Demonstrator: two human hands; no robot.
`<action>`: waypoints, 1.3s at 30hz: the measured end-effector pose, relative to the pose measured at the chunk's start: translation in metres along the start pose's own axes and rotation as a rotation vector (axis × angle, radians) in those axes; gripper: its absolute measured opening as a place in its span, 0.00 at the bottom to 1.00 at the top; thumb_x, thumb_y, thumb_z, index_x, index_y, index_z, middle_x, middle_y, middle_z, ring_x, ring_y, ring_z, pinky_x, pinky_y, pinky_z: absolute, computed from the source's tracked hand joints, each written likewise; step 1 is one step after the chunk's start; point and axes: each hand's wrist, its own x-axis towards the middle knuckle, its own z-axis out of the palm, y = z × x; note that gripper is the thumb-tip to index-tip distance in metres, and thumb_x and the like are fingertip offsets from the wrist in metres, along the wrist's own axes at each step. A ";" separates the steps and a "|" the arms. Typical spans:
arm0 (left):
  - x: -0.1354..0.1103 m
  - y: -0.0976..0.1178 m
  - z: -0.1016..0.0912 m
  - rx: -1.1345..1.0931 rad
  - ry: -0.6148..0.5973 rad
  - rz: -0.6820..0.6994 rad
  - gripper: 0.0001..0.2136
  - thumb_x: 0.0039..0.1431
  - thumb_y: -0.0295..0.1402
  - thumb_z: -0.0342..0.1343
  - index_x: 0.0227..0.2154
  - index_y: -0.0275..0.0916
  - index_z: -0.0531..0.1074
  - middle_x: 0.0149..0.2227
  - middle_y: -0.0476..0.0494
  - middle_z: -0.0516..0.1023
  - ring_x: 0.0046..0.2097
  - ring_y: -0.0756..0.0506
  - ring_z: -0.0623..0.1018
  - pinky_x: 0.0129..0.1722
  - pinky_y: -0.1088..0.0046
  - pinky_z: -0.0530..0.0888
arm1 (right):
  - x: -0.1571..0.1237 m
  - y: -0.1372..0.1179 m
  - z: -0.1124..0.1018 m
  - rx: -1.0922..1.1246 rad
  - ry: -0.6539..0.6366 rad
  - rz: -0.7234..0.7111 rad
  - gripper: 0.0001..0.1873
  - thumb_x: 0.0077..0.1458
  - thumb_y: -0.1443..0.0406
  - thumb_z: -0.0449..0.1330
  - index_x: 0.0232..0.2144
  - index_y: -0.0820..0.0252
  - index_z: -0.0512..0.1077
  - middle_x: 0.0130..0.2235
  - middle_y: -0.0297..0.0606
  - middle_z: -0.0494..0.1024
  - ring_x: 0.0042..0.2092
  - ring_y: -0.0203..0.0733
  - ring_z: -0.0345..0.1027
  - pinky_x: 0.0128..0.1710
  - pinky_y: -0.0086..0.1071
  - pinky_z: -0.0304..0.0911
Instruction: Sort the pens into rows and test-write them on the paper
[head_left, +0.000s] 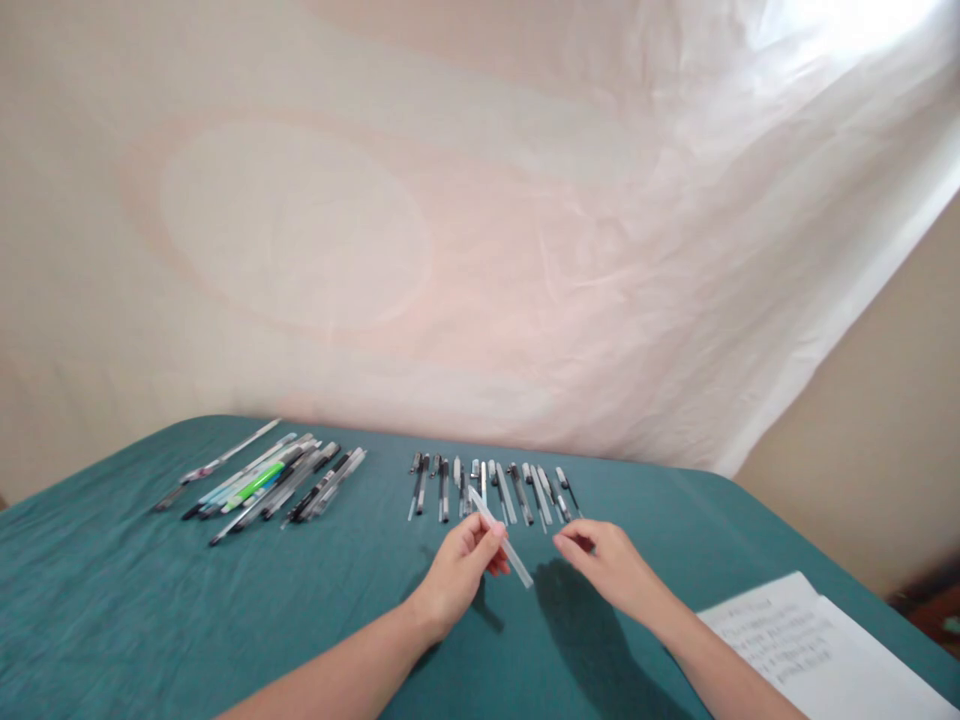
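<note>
My left hand (466,556) pinches a translucent, whitish pen barrel (514,558) between thumb and fingers. It slants from a narrow tip at upper left to a wider end at lower right, above the table. To its right, my right hand (611,565) hovers over the cloth with thumb and forefinger drawn together. Whether anything small sits between those fingertips I cannot make out. Just beyond both hands runs a row of pen parts: caps (562,477), dark refills (574,496) and clear barrels (507,498), side by side.
A loose pile of pens (300,480) lies on the left of the green-covered table (135,620), a bright green pen (255,487) among them. Sheets of paper with writing (795,640) rest at the right front. A pale hanging sheet (480,250) rises behind the table.
</note>
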 end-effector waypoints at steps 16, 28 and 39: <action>-0.002 0.000 0.003 0.057 -0.051 0.017 0.14 0.54 0.41 0.49 0.38 0.37 0.64 0.29 0.46 0.71 0.27 0.51 0.72 0.28 0.76 0.66 | 0.035 0.022 -0.005 0.056 0.108 0.076 0.15 0.48 0.58 0.52 0.25 0.62 0.72 0.23 0.35 0.74 0.26 0.37 0.65 0.25 0.26 0.55; -0.003 0.000 0.002 0.101 -0.065 -0.004 0.13 0.55 0.42 0.45 0.36 0.38 0.63 0.28 0.47 0.70 0.27 0.51 0.72 0.29 0.75 0.66 | 0.050 0.106 -0.003 -0.165 0.175 0.265 0.15 0.46 0.58 0.53 0.22 0.60 0.75 0.24 0.40 0.76 0.28 0.41 0.68 0.25 0.27 0.53; -0.002 0.003 0.002 0.118 -0.087 -0.032 0.15 0.55 0.43 0.45 0.36 0.36 0.62 0.28 0.48 0.70 0.27 0.51 0.71 0.29 0.74 0.66 | 0.054 0.111 0.000 -0.161 0.227 0.276 0.18 0.47 0.55 0.52 0.18 0.60 0.73 0.21 0.40 0.75 0.26 0.40 0.67 0.26 0.28 0.52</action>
